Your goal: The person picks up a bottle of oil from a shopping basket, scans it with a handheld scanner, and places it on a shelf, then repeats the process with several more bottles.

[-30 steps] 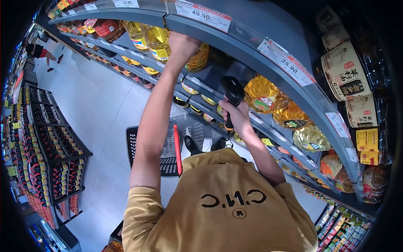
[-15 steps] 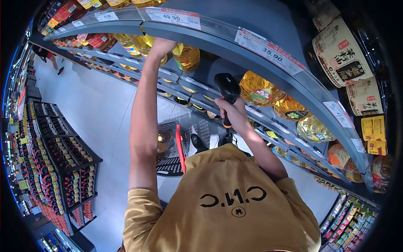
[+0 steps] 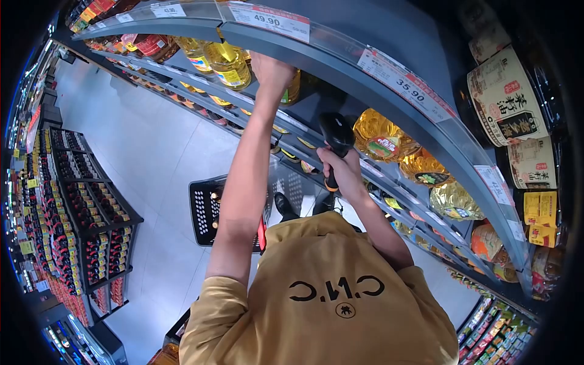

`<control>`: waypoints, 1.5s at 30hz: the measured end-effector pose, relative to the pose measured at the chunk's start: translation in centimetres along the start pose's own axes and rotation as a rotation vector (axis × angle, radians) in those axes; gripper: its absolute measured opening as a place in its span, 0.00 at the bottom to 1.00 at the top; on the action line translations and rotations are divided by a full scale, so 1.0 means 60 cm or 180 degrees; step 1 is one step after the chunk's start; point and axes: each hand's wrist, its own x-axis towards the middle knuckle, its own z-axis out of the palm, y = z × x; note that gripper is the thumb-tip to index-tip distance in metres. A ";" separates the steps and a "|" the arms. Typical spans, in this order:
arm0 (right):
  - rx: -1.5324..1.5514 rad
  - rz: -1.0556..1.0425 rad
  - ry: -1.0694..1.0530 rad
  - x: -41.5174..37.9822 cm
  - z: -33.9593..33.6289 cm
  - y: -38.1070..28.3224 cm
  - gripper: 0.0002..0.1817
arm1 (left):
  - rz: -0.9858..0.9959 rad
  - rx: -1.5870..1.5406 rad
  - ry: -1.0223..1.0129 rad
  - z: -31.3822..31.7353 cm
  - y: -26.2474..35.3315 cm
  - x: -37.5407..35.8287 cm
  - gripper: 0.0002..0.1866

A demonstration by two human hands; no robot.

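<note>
My right hand point(image 3: 345, 173) is wrapped round the grip of a black handheld barcode scanner point(image 3: 336, 132), its head tipped up toward the shelf. Under the shelf's front edge, my left hand point(image 3: 272, 72) reaches in among bottles of yellow cooking oil. An oil bottle point(image 3: 292, 89) is partly covered by that hand, while another oil bottle point(image 3: 230, 66) stands just to its left. The left fingertips are hidden, so whether they grip a bottle does not show. Large oil jugs point(image 3: 378, 135) sit on the same shelf, right of the scanner.
Price labels line the curved shelf edge point(image 3: 340, 58) above my hands. A dark shopping cart point(image 3: 201, 214) with a red handle stands left of my legs, partly behind my left arm. At far left is a stacked bottle display point(image 3: 91, 225). Large labelled jugs point(image 3: 502, 100) fill the upper right.
My left hand has moved right along the shelf, now in front of a bottle it was beside. The right hand keeps the scanner. More of the cart shows on the left.
</note>
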 end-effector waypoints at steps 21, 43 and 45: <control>-0.0132 -0.0010 -0.0028 0.001 -0.005 -0.002 0.12 | 0.0060 -0.0909 -0.0980 -0.073 -0.011 0.041 0.28; -0.0306 0.0210 0.0063 -0.005 0.011 -0.006 0.14 | -0.0012 0.0137 0.0225 -0.039 0.018 -0.008 0.46; -0.0257 0.0231 0.0058 -0.002 0.010 -0.003 0.14 | 0.0035 0.0177 0.0142 -0.044 0.018 -0.008 0.46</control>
